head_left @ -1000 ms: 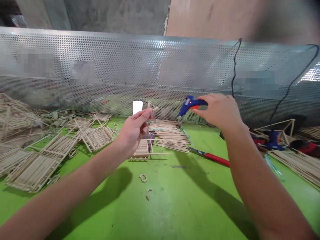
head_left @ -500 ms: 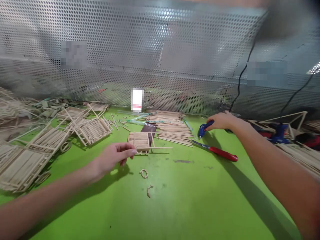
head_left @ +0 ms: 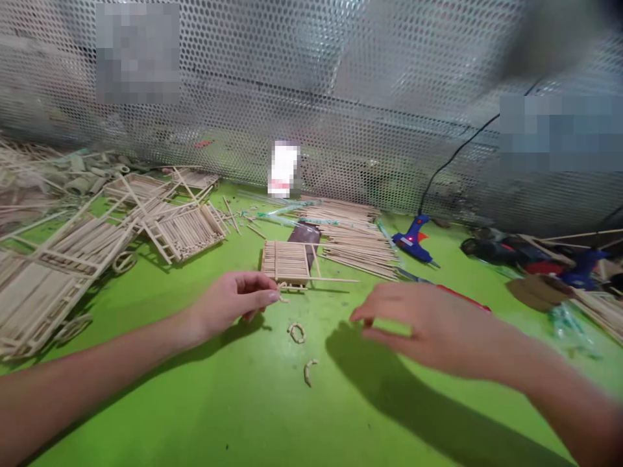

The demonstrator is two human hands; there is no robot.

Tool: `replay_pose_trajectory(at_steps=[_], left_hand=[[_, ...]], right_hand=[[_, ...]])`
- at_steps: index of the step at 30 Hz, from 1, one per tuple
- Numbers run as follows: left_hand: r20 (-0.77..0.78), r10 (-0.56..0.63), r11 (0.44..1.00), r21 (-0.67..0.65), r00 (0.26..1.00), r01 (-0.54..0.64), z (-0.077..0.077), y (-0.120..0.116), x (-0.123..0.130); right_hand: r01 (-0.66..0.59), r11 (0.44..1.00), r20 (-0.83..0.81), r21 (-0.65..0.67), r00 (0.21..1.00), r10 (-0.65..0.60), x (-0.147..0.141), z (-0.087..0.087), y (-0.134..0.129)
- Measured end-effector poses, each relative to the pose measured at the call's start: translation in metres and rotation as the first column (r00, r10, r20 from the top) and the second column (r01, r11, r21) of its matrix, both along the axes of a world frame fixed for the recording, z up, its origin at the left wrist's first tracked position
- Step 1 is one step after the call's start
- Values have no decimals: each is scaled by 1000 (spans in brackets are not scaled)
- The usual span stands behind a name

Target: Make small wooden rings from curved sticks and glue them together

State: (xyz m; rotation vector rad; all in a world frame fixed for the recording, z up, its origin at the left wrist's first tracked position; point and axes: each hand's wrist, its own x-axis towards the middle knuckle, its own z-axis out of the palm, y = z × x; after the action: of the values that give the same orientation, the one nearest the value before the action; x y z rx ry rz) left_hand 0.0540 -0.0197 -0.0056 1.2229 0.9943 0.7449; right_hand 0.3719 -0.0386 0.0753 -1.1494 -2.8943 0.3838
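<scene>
My left hand [head_left: 243, 299] pinches a small curved chain of stick pieces [head_left: 282, 295] between thumb and fingertips, close to the front of a small stick cart [head_left: 285, 263]. Over the green table [head_left: 233, 402], my right hand [head_left: 409, 321] hovers with its fingers apart and nothing in them. A small ring of pieces [head_left: 296, 333] and a curved strip [head_left: 308, 373] lie between and below the hands. The blue glue gun [head_left: 413, 240], its red light on, rests beyond my right hand. Red-handled pliers [head_left: 462, 295] lie partly hidden behind that hand.
Several stick carts [head_left: 187, 233] crowd the left side. A bundle of thin sticks [head_left: 360, 246] lies behind the small cart, near a pale phone-like object [head_left: 283, 170]. Perforated metal sheeting [head_left: 316, 97] stands along the back. Another blue glue gun [head_left: 584, 269] is at right.
My right hand has let go of the blue glue gun and come back toward the middle, with its fingers apart. My left hand keeps its pinch. The view has shifted.
</scene>
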Motion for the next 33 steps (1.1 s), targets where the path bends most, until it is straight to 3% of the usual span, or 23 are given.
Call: replay_pose_trajectory(at_steps=[3, 7, 20, 23, 27, 30, 31, 33], left_hand=[[-18, 8, 1000, 9, 1000, -8, 0, -1, 1], [-15, 14, 1000, -6, 1000, -14, -1, -1, 2], [-42, -22, 999, -27, 999, 21, -4, -2, -2], [-60, -40, 998, -47, 997, 37, -5, -4, -4], [-63, -57, 997, -53, 996, 53, -5, -7, -5], [-41, -79, 996, -53, 996, 77, -5, -8, -3], [-36, -86, 995, -59, 996, 84, -4, -9, -2], [-27, -97, 994, -61, 995, 95, -4, -10, 1]], right_hand=[[-227, 973, 47, -36, 972, 228, -44, -19, -22], [-413, 909, 74, 49, 909, 409, -64, -41, -22], [-379, 925, 61, -33, 923, 380, -44, -37, -17], [-363, 926, -8, -100, 931, 364, -45, -35, -18], [-266, 925, -244, -273, 949, 201, -44, -34, -12], [-104, 887, -391, -451, 916, -91, -42, -40, -5], [-51, 841, -431, -539, 874, -224, -42, -44, -3], [-16, 687, -476, -726, 734, -485, -45, -54, 0]])
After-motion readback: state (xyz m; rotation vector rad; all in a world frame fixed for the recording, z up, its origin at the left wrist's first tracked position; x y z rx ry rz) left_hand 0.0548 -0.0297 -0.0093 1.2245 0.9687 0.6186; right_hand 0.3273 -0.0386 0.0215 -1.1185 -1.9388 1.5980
